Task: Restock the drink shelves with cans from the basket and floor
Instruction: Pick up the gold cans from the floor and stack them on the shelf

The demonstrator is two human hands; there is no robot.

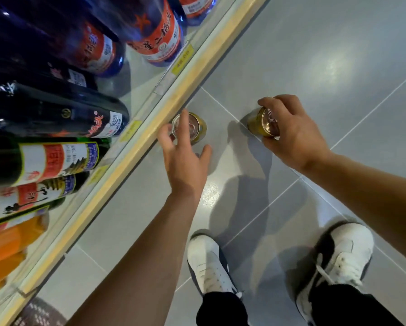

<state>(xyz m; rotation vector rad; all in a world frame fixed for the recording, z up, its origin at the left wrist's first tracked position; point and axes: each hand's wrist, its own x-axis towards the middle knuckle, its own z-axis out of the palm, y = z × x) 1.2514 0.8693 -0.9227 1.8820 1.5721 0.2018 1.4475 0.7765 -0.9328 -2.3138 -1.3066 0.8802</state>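
Both bare arms reach down toward the grey tiled floor (314, 67) beside the bottom shelf (136, 142). The left hand (185, 158) hangs over one gold can (198, 128) that stands upright on the floor, just beside the shelf's wooden edge; its fingers are spread and only lightly bent, the fingertips reaching across the can's rim and the thumb held out to the side, but whether they touch the can cannot be told. The right hand (293, 132) grips a second gold can (262, 124), fingers curled over the far side of its top and thumb under the near side; this can is tilted, its silver lid turned toward the camera, and whether its base touches the floor cannot be told. The two cans are apart, a tile seam running between them. On the shelf stand dark blue bottles (98, 50) with red labels bearing white characters and a star, a dark bottle marked "750ml" (56, 111), green bottles (32, 161) with white-and-red labels, and orange bottles (11, 250) that are blurred. Yellow price tags (182, 59) line the shelf edge, their print too smeared to read. The bottles' tops are cut off by the frame. Below, two white shoes (343, 252) and dark trouser legs show.
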